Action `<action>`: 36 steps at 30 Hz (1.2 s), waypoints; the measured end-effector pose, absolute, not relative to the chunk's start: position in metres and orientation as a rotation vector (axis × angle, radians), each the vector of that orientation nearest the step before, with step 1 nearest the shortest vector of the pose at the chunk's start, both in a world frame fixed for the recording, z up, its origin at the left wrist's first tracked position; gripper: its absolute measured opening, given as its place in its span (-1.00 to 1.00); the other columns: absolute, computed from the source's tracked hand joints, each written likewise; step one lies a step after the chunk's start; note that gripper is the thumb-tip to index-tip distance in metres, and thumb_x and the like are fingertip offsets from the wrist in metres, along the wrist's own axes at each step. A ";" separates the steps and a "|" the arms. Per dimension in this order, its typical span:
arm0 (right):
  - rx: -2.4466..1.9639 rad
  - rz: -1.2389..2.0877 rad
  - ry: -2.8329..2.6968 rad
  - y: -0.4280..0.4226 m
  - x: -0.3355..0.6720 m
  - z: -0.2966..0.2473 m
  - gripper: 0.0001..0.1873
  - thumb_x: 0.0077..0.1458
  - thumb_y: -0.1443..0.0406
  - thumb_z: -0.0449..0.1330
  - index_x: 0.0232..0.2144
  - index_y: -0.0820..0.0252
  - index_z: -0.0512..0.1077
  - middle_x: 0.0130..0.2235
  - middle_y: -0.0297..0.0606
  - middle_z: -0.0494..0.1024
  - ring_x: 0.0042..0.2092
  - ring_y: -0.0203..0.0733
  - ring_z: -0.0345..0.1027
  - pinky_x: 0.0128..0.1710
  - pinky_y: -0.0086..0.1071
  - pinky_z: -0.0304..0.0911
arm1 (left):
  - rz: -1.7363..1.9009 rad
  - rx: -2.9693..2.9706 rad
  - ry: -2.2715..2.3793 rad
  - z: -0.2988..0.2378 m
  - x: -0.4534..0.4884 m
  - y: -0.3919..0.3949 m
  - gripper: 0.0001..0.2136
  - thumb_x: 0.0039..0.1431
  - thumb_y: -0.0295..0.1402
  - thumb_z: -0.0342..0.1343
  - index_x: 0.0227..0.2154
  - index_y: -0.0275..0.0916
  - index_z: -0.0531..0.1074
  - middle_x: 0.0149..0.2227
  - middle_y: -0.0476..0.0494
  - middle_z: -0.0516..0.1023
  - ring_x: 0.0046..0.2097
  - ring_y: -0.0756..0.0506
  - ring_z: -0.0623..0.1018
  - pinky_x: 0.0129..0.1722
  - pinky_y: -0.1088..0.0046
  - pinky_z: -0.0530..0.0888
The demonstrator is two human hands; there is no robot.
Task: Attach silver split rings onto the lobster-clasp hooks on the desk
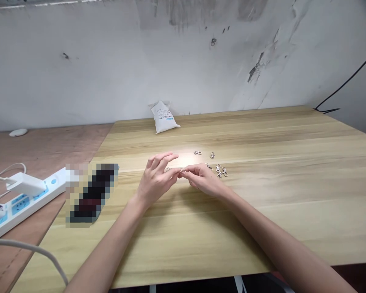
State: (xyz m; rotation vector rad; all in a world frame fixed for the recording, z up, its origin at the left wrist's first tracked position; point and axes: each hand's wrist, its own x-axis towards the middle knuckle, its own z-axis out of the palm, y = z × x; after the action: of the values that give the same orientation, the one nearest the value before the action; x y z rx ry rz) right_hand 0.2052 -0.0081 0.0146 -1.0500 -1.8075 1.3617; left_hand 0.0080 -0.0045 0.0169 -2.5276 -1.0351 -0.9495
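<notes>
My left hand [156, 175] and my right hand [203, 177] meet over the middle of the table. Thumb and forefinger of each hand pinch a small shiny metal piece [181, 171], mostly covered by the fingertips, so its exact kind is unclear. The other left fingers are stretched out above it; the right ones curl inward. Just right of my right hand, several silver swivel clasps [219, 174] lie in a loose cluster. Two more lie farther back, one clasp [197, 153] on its side and another clasp [212, 155]. A small metal bit [168, 168] shows partly behind my left fingers.
A white printed packet [164, 118] rests by the wall at the back. Left of my hands is a dark, pixelated flat object [94, 195]. On the brown surface, a white power strip [53, 183] holds a charger plug [27, 184]. A grey cable [33, 247] curves at lower left.
</notes>
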 end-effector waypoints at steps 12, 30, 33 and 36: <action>-1.222 0.176 -2.198 -0.012 0.197 0.005 -0.64 0.27 0.22 0.00 -0.46 0.16 0.50 -0.57 -0.25 0.45 -0.52 -0.30 0.15 -0.46 -0.35 -0.18 | -1.058 -2.490 -1.343 0.015 0.008 -0.005 -0.91 0.15 -0.42 0.15 -0.39 -0.14 0.55 0.05 -0.15 0.50 0.15 -0.28 0.40 0.06 0.12 0.30; -0.928 0.983 -1.975 -0.002 0.205 0.005 -0.69 0.30 0.13 0.06 -0.32 0.17 0.50 -0.38 -0.33 0.47 -0.45 -0.35 0.19 -0.43 -0.43 0.09 | -1.328 -2.502 -1.322 0.023 0.011 -0.011 -0.92 0.18 -0.39 0.17 -0.37 -0.11 0.56 0.07 -0.11 0.46 0.17 -0.22 0.36 0.14 0.14 0.30; -1.028 0.427 -2.119 0.004 0.214 0.004 -0.74 0.28 0.19 0.10 -0.34 0.16 0.53 -0.41 -0.33 0.51 -0.47 -0.37 0.21 -0.46 -0.43 0.03 | -1.244 -2.558 -1.406 0.022 0.012 -0.010 -0.91 0.18 -0.40 0.16 -0.37 -0.11 0.55 0.08 -0.10 0.45 0.20 -0.23 0.33 0.17 0.11 0.26; -1.000 -0.059 -2.174 0.000 0.211 0.003 -0.74 0.31 0.27 0.05 -0.31 0.16 0.53 -0.46 -0.33 0.51 -0.48 -0.37 0.23 -0.49 -0.41 -0.02 | -1.127 -2.630 -1.503 0.018 0.013 -0.009 -0.90 0.19 -0.40 0.13 -0.37 -0.13 0.54 0.07 -0.11 0.46 0.22 -0.24 0.31 0.17 0.09 0.24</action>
State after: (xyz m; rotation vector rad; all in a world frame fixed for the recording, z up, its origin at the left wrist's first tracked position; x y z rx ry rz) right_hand 0.2112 -0.0001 0.0033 -0.9999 -2.1737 -0.0595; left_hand 0.0126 -0.0089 0.0180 -2.6303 -1.5026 -1.1273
